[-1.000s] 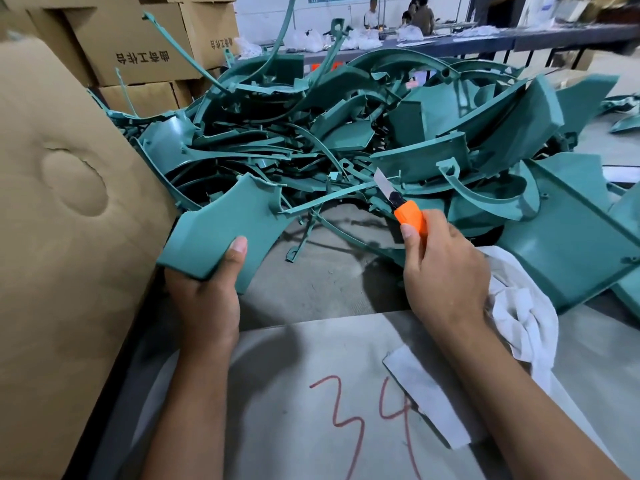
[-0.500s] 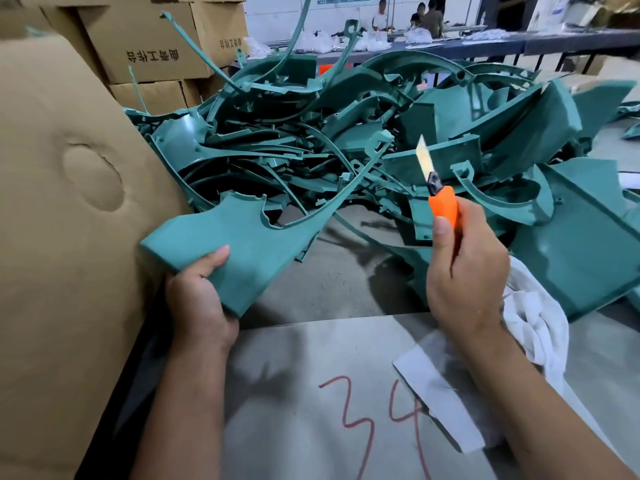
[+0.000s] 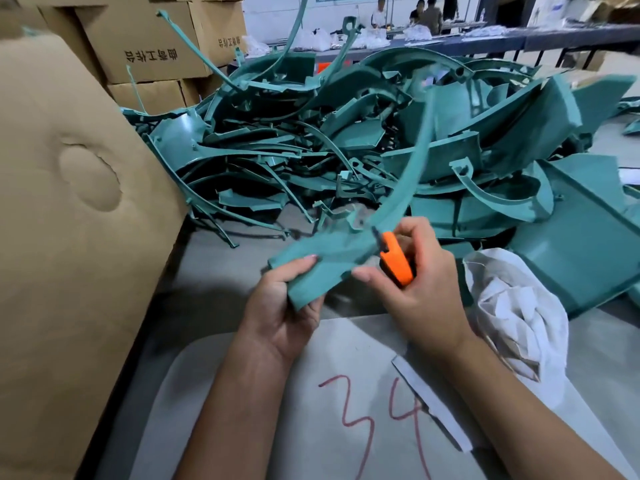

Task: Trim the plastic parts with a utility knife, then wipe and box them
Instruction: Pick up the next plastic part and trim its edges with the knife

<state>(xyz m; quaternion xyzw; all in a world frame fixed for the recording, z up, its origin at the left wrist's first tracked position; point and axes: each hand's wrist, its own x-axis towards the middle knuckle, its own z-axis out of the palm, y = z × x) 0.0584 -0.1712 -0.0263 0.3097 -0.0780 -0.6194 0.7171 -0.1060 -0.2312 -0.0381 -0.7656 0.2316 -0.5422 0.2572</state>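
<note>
My left hand [image 3: 280, 306] grips the wide lower end of a teal plastic part [image 3: 329, 261] whose long curved arm sweeps up and to the right, blurred. My right hand [image 3: 419, 285] holds an orange utility knife [image 3: 394, 259] against the part's right edge; the blade is hidden behind the part. A crumpled white cloth [image 3: 516, 317] lies to the right of my right hand. A big heap of teal plastic parts [image 3: 346, 143] covers the table beyond my hands.
A large cardboard box flap [image 3: 69, 220] stands at the left. Stacked cardboard boxes [image 3: 149, 43] sit at the back left. A grey sheet marked "34" [image 3: 346, 410] lies under my forearms. People stand at a long table [image 3: 485, 39] far behind.
My left hand has pulled the teal part out of the heap and toward me. My right hand brought the knife from raised in the air down to the part's edge.
</note>
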